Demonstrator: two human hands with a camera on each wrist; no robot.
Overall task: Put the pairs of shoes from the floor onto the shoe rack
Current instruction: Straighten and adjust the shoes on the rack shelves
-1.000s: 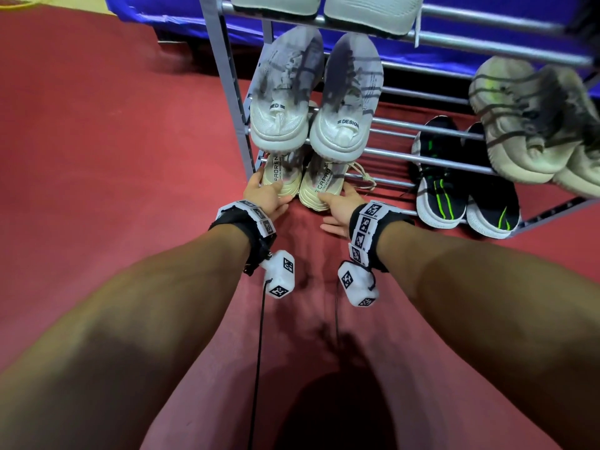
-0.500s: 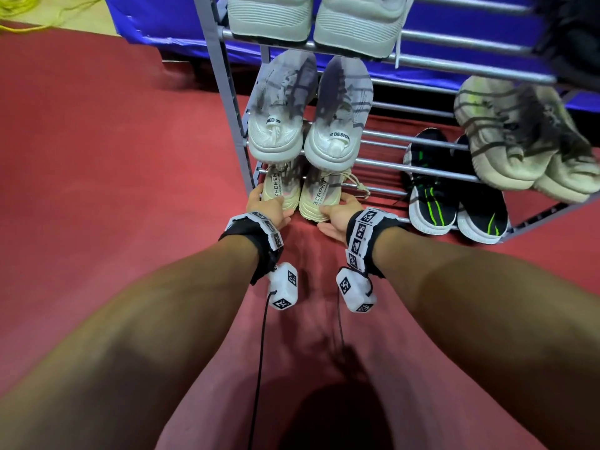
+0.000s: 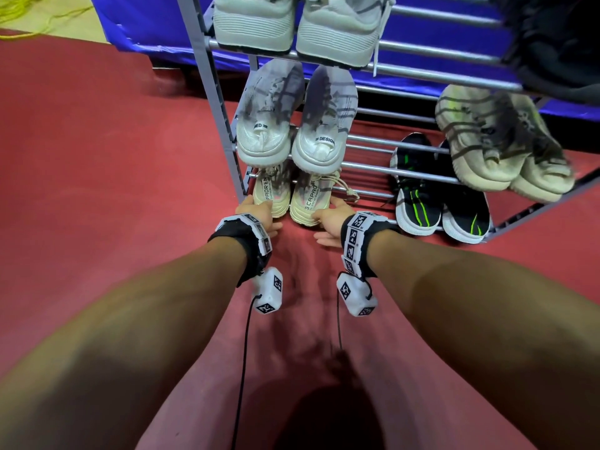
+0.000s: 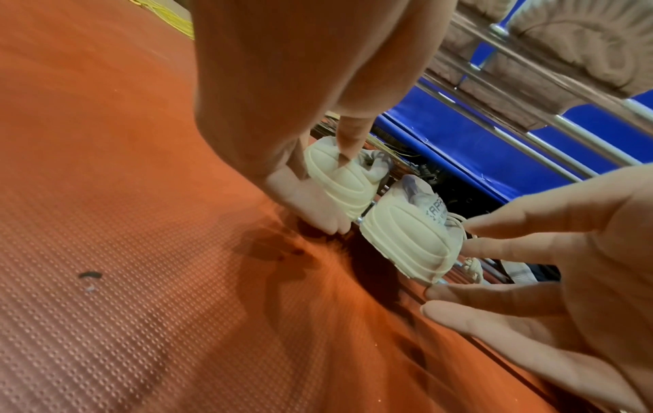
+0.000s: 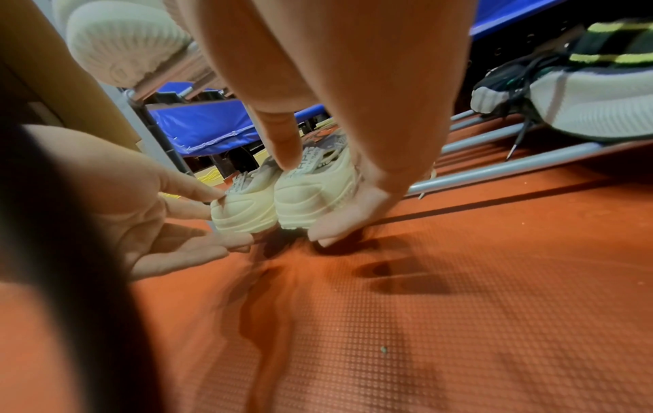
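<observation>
A pair of cream sneakers stands on the bottom shelf of the grey metal shoe rack [image 3: 217, 102], at its left end, heels toward me. My left hand [image 3: 256, 212] touches the heel of the left shoe [image 3: 272, 198] with straight fingers. In the left wrist view its thumb lies on top of that heel [image 4: 339, 178]. My right hand [image 3: 331, 219] rests its spread fingertips on the heel of the right shoe [image 3: 308, 203]. The right wrist view shows the thumb on that shoe's [image 5: 310, 198] tongue tab and the fingers lying along its side. Neither hand wraps round a shoe.
White-grey sneakers [image 3: 263, 125] sit on the shelf just above my hands. Black shoes with green stripes [image 3: 418, 193] share the bottom shelf to the right. Beige striped shoes [image 3: 487, 141] and a white pair [image 3: 256, 24] sit higher. Red textured floor [image 3: 97, 190] spreads to the left.
The view has shifted so more of the upper shelves shows. Both hands stay at the heels of the cream shoes on the bottom shelf.
</observation>
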